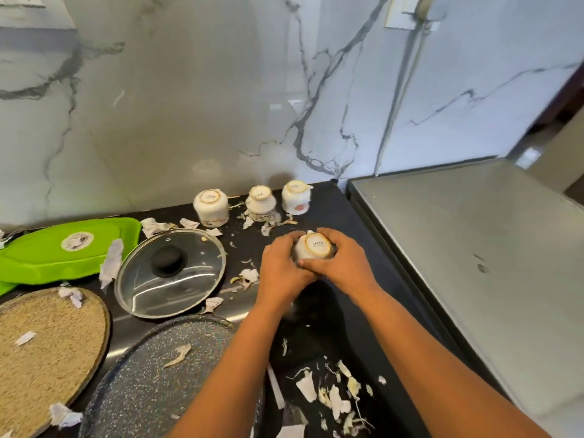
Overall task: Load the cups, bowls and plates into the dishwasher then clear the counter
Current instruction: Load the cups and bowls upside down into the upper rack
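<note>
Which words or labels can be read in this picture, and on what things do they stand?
"SISTA": on the base of the upturned cup being held.
Marks on the bases of the three back cups: too blurred to read.
Round label on the green tray: unreadable.
</note>
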